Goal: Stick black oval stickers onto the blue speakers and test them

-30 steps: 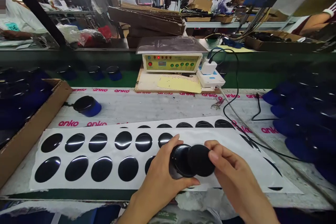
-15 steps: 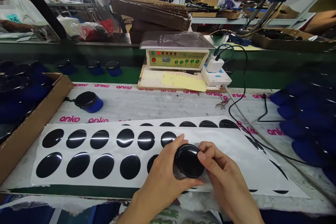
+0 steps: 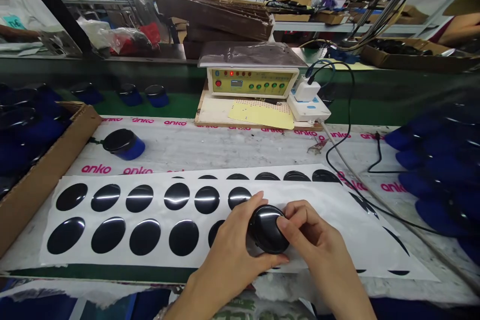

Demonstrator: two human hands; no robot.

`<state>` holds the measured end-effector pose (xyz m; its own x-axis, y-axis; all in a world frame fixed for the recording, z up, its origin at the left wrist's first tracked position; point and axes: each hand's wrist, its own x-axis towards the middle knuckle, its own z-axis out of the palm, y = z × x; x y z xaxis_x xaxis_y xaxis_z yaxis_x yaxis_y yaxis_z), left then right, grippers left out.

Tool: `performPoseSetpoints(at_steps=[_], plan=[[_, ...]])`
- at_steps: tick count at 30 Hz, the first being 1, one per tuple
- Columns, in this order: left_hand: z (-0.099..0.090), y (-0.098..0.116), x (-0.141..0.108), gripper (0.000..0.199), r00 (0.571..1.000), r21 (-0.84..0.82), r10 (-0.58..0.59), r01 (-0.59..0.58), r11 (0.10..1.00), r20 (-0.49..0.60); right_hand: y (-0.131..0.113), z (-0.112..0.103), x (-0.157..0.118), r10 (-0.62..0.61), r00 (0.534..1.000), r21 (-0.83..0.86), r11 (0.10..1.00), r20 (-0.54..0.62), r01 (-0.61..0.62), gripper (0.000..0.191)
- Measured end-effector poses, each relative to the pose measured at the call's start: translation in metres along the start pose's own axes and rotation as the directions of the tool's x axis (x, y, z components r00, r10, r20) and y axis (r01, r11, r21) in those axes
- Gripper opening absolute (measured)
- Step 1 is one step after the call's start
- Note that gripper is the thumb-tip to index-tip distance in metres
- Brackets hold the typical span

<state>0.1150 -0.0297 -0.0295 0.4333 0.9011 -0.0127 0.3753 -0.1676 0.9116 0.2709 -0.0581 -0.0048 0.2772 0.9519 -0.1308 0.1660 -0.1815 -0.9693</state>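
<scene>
My left hand [image 3: 234, 237] is wrapped round a small round speaker-like unit [image 3: 269, 232] with a glossy black top, its thumb in front and fingers behind. At the top's right edge, my right hand [image 3: 315, 240] presses its thumb on the black surface, the other fingers curled behind. Whether it also pinches a sticker edge cannot be made out. Under both hands lies a white backing sheet [image 3: 150, 258] bearing rows of round black stickers [image 3: 183, 238]. Its right part shows bare white, and another sticker sheet [image 3: 267, 176] peeks out from beneath.
A blue unit with a black top [image 3: 123, 144] stands behind the sheet. A cardboard box [image 3: 80, 125] of similar units is at left, with more stacked at right [image 3: 442, 175]. A control box [image 3: 251, 82], a power strip [image 3: 309, 109] and trailing cables [image 3: 348, 140] occupy the back and right.
My right thumb has slid slightly left over the black top. Both hands keep the unit in nearly the same place; the view has shifted a little.
</scene>
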Motion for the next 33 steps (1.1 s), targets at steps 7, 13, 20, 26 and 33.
performPoseSetpoints(at_steps=[7, 13, 20, 26, 33], plan=[[0.000, -0.001, 0.001, 0.088, 0.999, 0.014, 0.030, -0.030, 0.999, -0.012, 0.003, 0.003, -0.001, -0.060, 0.997, -0.057, 0.997, -0.053, 0.057, 0.031], [0.001, 0.001, -0.004, 0.085, 0.999, 0.041, 0.020, -0.019, 0.999, -0.026, -0.003, 0.005, -0.005, -0.110, 0.989, -0.193, 0.977, -0.098, 0.090, 0.029], [0.003, 0.000, -0.002, 0.086, 0.991, 0.100, 0.115, -0.108, 0.989, -0.066, 0.001, -0.010, -0.001, -0.087, 0.996, -0.453, 0.889, -0.024, 0.066, 0.043], [-0.003, 0.010, -0.003, 0.059, 0.919, 0.456, 0.374, -0.387, 0.801, 0.124, 0.007, -0.041, 0.012, -0.088, 0.993, -0.453, 0.891, -0.072, 0.046, 0.053], [-0.049, 0.035, 0.031, 0.052, 0.919, 0.633, 0.332, -0.389, 0.669, 0.214, 0.029, -0.037, 0.026, -0.461, 0.887, -0.538, 0.739, 0.033, 0.404, 0.026]])
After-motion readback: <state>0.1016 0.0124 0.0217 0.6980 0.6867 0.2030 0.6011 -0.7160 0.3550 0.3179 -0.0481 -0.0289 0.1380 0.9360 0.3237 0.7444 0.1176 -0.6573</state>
